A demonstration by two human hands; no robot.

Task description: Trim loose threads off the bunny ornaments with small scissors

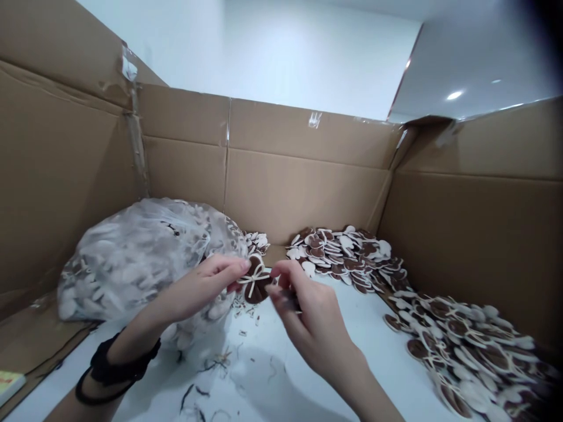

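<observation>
My left hand [213, 280] pinches a small brown padded piece [255, 286] between thumb and fingers. The piece has a pale edge, a white loop at its top and a cream bow tied across it. Close on its right side is my right hand [310, 313], fingers curled, around a small dark object [290, 300] that is too blurred to name. Whether the right fingertips touch the piece I cannot tell. Both hands are raised above the white work surface [281, 375].
A big clear plastic bag [145, 258] full of pale pieces bulges at left. Brown-and-white pieces lie heaped at the back [343, 255] and right [479, 346]. Thread scraps [215, 363] litter the surface. Cardboard walls [303, 181] enclose it. A yellow-and-white box [12, 384] sits at lower left.
</observation>
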